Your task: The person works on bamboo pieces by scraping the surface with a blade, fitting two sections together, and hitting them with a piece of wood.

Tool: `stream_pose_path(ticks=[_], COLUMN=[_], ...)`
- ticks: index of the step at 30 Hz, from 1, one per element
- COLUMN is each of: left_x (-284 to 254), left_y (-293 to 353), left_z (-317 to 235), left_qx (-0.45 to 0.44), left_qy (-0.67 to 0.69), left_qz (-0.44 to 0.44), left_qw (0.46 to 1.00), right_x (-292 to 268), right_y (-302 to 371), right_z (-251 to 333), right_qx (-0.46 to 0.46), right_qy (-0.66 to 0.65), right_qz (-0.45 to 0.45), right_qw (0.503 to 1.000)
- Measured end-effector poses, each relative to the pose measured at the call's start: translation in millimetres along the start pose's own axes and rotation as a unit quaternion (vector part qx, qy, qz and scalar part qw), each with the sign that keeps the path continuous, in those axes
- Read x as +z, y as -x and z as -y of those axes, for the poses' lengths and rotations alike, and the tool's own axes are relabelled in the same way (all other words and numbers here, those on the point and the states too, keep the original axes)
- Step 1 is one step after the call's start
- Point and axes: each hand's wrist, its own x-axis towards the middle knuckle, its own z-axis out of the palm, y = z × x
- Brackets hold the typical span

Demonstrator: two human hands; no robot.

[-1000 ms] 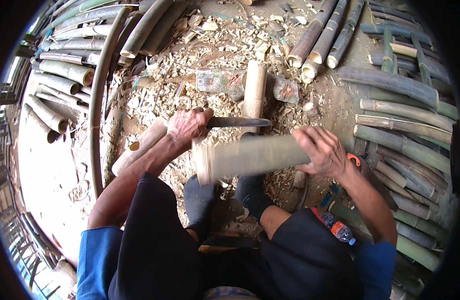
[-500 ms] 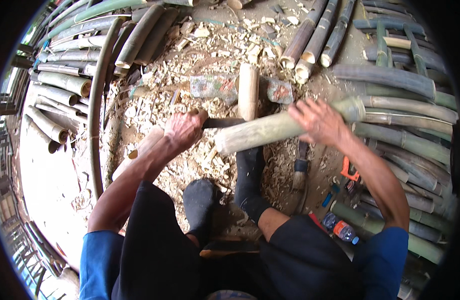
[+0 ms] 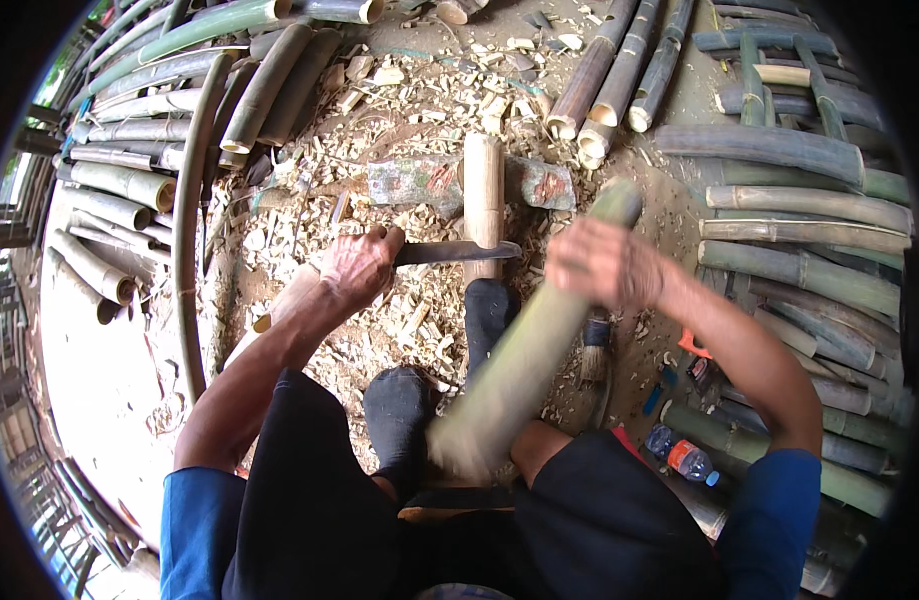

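My left hand (image 3: pixel 359 268) is closed round the handle of a machete (image 3: pixel 449 253), its dark blade pointing right. The blade crosses a pale, shaved bamboo piece (image 3: pixel 483 190) that lies away from me beyond my black-socked foot (image 3: pixel 491 310). In my closed right hand (image 3: pixel 604 262) is a thick green bamboo tube (image 3: pixel 524 355), gripped toward its far end. The tube slants down toward me between my knees, its near end blurred by motion. It is apart from the blade.
Wood chips (image 3: pixel 409 310) cover the ground. A worn, painted flat piece (image 3: pixel 409 184) lies under the shaved bamboo. Stacked bamboo (image 3: pixel 819 270) lines the right, and more poles (image 3: pixel 129 185) lie left. A brush (image 3: pixel 594 350), orange-handled tool (image 3: pixel 693 343) and plastic bottle (image 3: pixel 689 460) sit at right.
The green bamboo tube has swung from nearly level to a steep slant, its near end dropping toward me. My left hand and the machete have shifted only slightly.
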Motion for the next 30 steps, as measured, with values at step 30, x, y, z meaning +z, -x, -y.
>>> stream_pose_path(ticks=[30], left_x=[-54.9], left_y=[-57.5], left_z=[53.2], left_qx=[0.001], left_qy=[0.552], left_qz=[-0.052], left_qw=[0.832], right_x=[-51.8], right_y=[-3.4], right_z=[43.3], right_qx=[0.629], right_qy=[-0.431], right_qz=[-0.247], right_qw=[0.598])
